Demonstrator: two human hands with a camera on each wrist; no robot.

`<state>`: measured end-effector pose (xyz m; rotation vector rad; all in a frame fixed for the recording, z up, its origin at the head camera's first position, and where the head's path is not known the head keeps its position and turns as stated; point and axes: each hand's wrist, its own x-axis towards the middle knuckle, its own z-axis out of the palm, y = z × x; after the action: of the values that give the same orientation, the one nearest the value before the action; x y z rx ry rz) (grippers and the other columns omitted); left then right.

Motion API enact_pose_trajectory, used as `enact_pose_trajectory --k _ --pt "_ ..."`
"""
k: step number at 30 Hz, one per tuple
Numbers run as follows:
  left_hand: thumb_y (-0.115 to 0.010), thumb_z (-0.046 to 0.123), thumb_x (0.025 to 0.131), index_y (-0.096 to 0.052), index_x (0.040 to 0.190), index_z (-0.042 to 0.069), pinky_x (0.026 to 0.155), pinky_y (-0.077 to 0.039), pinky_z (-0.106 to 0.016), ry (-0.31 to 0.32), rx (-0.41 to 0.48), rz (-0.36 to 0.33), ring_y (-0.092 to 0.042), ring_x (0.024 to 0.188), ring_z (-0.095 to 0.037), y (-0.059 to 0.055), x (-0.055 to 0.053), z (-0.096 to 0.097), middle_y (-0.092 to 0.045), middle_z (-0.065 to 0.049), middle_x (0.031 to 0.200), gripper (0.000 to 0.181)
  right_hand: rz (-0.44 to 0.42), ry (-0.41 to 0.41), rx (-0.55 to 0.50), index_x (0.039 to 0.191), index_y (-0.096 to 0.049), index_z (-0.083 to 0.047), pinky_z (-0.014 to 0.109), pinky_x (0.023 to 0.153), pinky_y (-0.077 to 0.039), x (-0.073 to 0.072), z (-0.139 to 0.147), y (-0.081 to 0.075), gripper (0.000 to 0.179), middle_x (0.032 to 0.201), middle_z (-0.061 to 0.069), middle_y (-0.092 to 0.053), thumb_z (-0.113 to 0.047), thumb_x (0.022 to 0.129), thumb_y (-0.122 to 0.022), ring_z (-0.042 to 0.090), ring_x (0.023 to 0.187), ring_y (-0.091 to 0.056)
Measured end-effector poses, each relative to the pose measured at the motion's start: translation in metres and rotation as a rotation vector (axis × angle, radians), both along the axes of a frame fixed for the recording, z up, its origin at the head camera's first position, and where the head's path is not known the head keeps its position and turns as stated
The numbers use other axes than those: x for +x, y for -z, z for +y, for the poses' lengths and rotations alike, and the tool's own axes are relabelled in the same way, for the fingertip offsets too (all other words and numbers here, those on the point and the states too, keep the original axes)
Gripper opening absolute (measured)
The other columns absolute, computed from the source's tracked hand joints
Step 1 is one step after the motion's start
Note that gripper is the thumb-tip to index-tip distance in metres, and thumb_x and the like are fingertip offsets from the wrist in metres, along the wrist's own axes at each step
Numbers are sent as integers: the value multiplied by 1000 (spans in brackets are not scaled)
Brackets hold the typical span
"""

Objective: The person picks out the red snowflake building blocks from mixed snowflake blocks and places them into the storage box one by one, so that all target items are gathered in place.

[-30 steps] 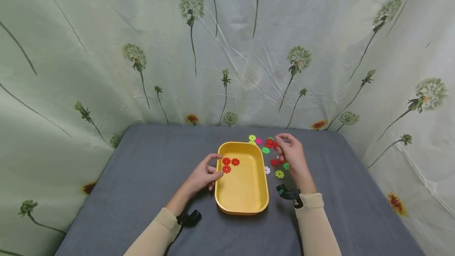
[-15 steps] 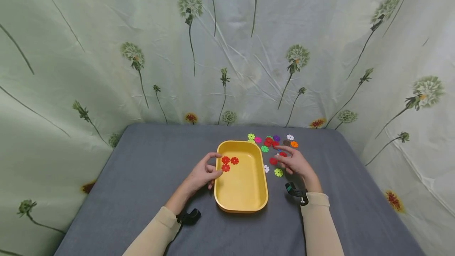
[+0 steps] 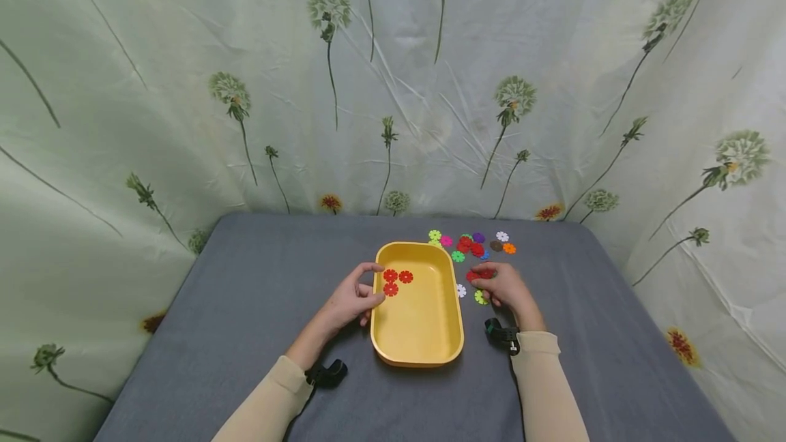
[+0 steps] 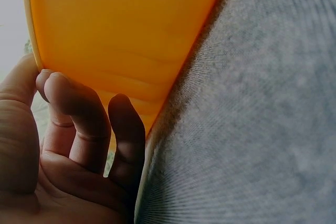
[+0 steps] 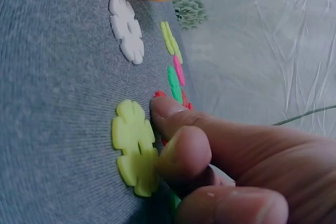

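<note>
My left hand (image 3: 350, 299) grips the left rim of a yellow plastic tray (image 3: 417, 340), thumb on one side and fingers along its outer wall (image 4: 126, 30). Inside the tray lie three red flower-shaped discs (image 3: 406, 277) near that hand. My right hand (image 3: 510, 288) is down at the table right of the tray, thumb and index finger around red flower discs (image 3: 471, 276). In the right wrist view, my right hand (image 5: 226, 156) mostly hides the red there, so a firm pinch cannot be made out. A yellow-green disc (image 5: 134, 145) lies beside its fingertips.
Several loose flower discs in mixed colours lie behind the right hand, including orange (image 3: 509, 248), brown (image 3: 496, 245) and purple (image 3: 478, 238). A white disc (image 3: 461, 290) is close to the tray's right wall. A floral curtain (image 3: 393, 87) hangs behind the grey table (image 3: 276, 258).
My right hand moved back from the rear cluster toward the nearer red discs; its fingers spread apart, then drew closer together. My left hand and the tray stayed put.
</note>
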<state>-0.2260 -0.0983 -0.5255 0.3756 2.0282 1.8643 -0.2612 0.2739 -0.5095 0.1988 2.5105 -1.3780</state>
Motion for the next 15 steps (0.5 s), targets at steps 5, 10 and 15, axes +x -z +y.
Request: enact_pose_trajectory --k 5,10,15 --pt "-72 13 100 -41 152 13 49 -49 -25 6 4 0 -52 48 -13 0 0 0 -61 4 65 60 5 31 6 129 -65 0 19 46 -41 0 -1 0 41 68 1 -65 -19 96 -80 7 49 -53" --pt "-73 13 100 -42 151 14 49 -49 -25 4 5 -1 -52 48 -13 1 0 0 -61 4 64 60 24 58 -2 119 -64 1 19 47 -42 0 -1 0 33 69 1 -65 -18 96 -80 8 49 -53" --pt "-73 14 99 -42 151 14 49 -49 -25 7 11 0 -52 48 -13 0 0 0 -60 4 64 60 61 101 -8 106 -68 1 20 46 -40 -2 -1 0 22 62 1 -61 -18 98 -76 9 47 -47"
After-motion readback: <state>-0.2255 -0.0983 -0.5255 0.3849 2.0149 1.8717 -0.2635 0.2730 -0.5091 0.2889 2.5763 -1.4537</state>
